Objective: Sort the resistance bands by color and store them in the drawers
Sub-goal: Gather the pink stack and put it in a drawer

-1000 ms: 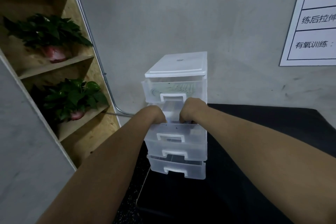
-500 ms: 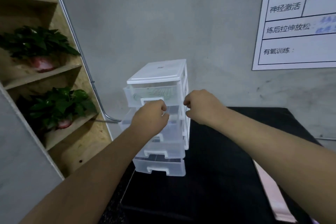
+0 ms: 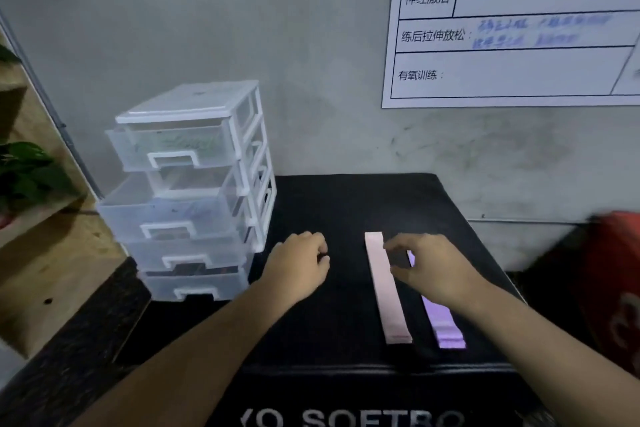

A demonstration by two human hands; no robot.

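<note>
Head view: left hand (image 3: 298, 267) rests on the black tabletop (image 3: 346, 204), fingers curled, holding nothing. Right hand (image 3: 434, 269) is over the purple band (image 3: 445, 326), thumb and forefinger parted just beside the pink band (image 3: 384, 288); contact cannot be confirmed. Both bands lie flat, side by side, apart. Drawer unit (image 3: 194, 107) stands at left, second drawer (image 3: 166, 215) pulled out.

- White wall chart (image 3: 519, 80) — printed row labels: 动态伸展, 神经激活, 练后拉伸放松:, 有氧训练:. The blue handwriting beside them is too blurred to read.
- Black box (image 3: 346, 198), front face — white capitals "YO SOFTBO", partly cut off.
</note>
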